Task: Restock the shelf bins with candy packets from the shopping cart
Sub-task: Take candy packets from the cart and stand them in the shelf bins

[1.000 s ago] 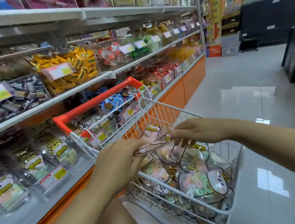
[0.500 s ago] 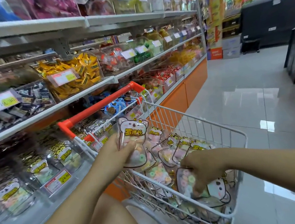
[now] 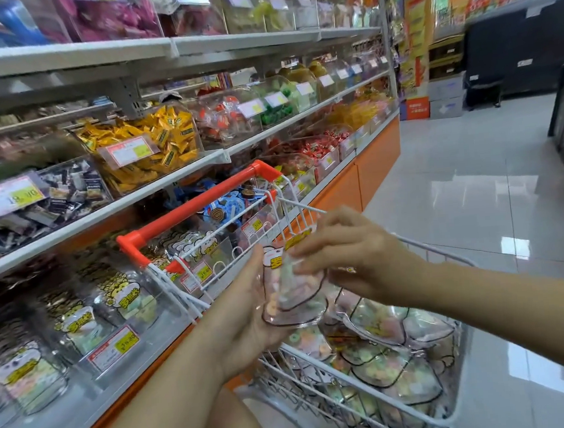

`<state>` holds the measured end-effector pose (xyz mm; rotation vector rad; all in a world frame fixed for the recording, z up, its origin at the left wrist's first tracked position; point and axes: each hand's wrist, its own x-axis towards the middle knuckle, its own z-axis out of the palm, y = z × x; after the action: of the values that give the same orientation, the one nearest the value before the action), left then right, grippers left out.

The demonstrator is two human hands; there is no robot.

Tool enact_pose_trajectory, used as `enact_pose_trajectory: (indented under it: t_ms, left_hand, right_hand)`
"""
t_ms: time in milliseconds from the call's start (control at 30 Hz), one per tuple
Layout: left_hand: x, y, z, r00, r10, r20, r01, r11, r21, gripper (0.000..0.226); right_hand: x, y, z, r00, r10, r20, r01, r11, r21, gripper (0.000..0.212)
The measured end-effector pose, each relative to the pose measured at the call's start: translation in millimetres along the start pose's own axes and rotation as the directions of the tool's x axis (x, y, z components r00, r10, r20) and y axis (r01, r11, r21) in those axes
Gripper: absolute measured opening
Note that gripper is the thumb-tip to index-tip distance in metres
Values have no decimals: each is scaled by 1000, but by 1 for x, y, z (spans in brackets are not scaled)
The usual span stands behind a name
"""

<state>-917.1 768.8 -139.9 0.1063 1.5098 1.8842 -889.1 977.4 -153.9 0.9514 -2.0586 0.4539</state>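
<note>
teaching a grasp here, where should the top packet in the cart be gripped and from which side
Pinch the top packet at its flat sealed rim, by the black outline, coming from above. It lies flat on the others, the wire walls of the cart close off the sides, and its middle bulges with loose candy.

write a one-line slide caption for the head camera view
Left hand and right hand hold candy packets over the wire shopping cart, beside the shelf bins.

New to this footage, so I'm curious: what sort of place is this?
Most likely a shop's candy aisle: rows of clear bins with price tags, and a wire shopping cart full of candy packets.
</note>
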Motion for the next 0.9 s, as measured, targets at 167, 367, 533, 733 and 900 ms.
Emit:
enact_pose_trajectory:
  t_ms: [167, 367, 533, 733, 900]
  left_hand:
    - [2, -6, -8, 988, 137, -71, -137, 991, 5, 57]
    - [10, 1, -32, 918, 297, -264, -257, 950, 177, 23]
    - [13, -2, -55, 854, 376, -359, -260, 907, 330, 42]
    - [9, -3, -67, 811, 415, -413, -248, 882, 400, 58]
    - [1, -4, -68, 810, 396, -433, -262, 905, 336, 54]
  right_hand:
    - [-12, 4, 13, 984, 17, 176, -32, 996, 80, 36]
    - [-25, 15, 21, 810, 358, 465, -391, 920, -29, 35]
    - [-41, 11, 73, 396, 370, 840, -267, 922, -280, 47]
    - [-43, 8, 95, 475, 312, 823, 104, 909, -405, 57]
    - [-36, 11, 81, 627, 420, 656, -210, 902, -377, 28]
